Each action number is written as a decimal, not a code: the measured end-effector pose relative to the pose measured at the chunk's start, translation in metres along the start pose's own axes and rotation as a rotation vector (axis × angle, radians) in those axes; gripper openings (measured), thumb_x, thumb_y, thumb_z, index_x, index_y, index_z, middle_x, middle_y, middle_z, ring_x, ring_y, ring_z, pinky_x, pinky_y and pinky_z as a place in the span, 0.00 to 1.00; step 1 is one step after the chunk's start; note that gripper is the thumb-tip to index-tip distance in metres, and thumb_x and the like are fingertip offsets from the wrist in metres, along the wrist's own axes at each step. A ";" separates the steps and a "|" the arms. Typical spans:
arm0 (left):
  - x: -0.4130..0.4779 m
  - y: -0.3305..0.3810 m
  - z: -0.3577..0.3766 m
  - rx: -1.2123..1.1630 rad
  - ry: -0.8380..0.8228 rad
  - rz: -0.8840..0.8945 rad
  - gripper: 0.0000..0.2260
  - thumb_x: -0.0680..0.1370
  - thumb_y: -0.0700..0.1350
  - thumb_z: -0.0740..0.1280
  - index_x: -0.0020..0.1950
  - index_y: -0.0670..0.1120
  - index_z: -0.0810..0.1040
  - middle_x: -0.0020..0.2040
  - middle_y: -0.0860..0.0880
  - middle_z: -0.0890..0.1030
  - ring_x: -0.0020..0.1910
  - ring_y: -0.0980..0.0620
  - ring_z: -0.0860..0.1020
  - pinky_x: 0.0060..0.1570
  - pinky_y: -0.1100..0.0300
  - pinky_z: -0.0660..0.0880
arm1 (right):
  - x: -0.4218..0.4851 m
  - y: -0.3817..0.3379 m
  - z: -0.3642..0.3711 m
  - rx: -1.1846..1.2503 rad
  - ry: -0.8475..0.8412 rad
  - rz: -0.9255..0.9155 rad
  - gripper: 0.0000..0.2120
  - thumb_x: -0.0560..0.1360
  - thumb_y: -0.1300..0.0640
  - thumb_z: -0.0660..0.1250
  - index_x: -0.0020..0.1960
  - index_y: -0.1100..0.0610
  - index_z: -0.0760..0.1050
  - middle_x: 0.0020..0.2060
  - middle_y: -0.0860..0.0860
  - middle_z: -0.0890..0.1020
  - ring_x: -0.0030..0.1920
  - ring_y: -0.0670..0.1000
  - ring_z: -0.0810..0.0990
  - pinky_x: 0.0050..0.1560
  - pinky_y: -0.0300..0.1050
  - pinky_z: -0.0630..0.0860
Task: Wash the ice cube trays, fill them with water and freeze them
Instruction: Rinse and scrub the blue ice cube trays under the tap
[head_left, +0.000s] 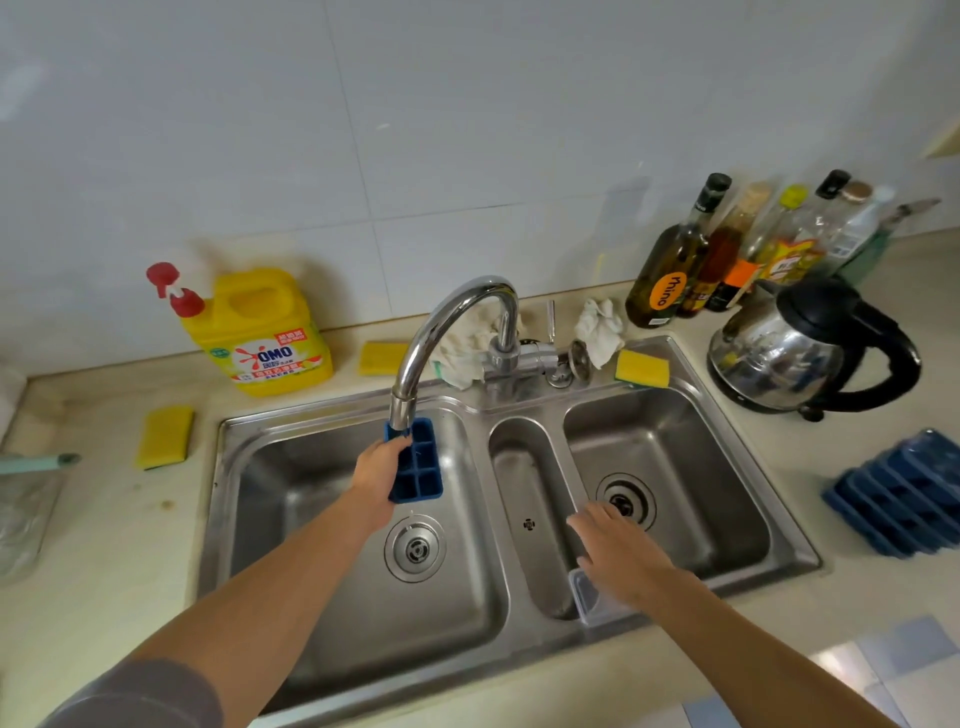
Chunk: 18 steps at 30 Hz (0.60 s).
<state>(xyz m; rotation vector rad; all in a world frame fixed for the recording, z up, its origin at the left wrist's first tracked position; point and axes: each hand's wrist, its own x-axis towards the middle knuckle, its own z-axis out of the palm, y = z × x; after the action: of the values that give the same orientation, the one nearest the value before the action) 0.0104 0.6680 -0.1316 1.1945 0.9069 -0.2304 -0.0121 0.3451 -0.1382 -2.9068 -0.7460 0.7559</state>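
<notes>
**Left hand (376, 470) is holding an ice cube tray (421, 467) under the spout**

Nearest, the right hand (618, 551) is hovering over the narrow middle basin of the sink (480, 410), fingers spread and holding nothing. Further in, the left hand is gripping the blue tray along its left edge, fingertips curling over the far corner. The cells are facing up above the left basin. The tray's far end is sitting right under the mouth of the faucet (441, 332), seemingly touching it. Whether water is running I cannot tell.

This is looking like the rinsing step. The free right hand is best placed to reach the tap lever (550, 322) behind the spout and open it gently, since a hard stream would be splashing out of such shallow cells. Lowering the tray a little off the mouth, then sliding it so each cell is passing beneath, should be rinsing all of them. A yellow sponge (641, 368) is lying on the far rim, and a detergent bottle (265, 332) is standing far left. More blue trays (904, 493) are waiting stacked on the surface at the right.
</notes>
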 end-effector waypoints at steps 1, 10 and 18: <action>-0.001 0.001 -0.001 -0.011 -0.017 -0.009 0.11 0.81 0.46 0.67 0.62 0.46 0.77 0.56 0.41 0.83 0.53 0.40 0.83 0.44 0.48 0.80 | 0.006 -0.008 -0.007 0.030 0.012 -0.009 0.24 0.83 0.54 0.64 0.76 0.55 0.64 0.75 0.53 0.68 0.75 0.54 0.67 0.75 0.51 0.66; -0.007 0.010 -0.009 -0.163 -0.111 -0.064 0.08 0.82 0.44 0.65 0.57 0.43 0.79 0.42 0.44 0.87 0.39 0.45 0.87 0.37 0.52 0.82 | 0.065 -0.120 -0.052 0.819 0.139 0.097 0.23 0.82 0.46 0.66 0.73 0.55 0.71 0.67 0.50 0.78 0.62 0.49 0.80 0.64 0.49 0.77; -0.001 0.011 -0.009 -0.322 -0.121 -0.041 0.10 0.79 0.35 0.59 0.55 0.38 0.78 0.44 0.39 0.84 0.43 0.42 0.81 0.46 0.50 0.79 | 0.098 -0.166 -0.062 1.327 0.012 0.266 0.07 0.82 0.58 0.67 0.59 0.57 0.75 0.46 0.59 0.86 0.41 0.58 0.88 0.49 0.60 0.85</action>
<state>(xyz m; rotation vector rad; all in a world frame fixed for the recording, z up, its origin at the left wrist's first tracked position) 0.0121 0.6795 -0.1237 0.8559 0.8275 -0.1800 0.0184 0.5416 -0.1008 -1.7600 0.1824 0.7897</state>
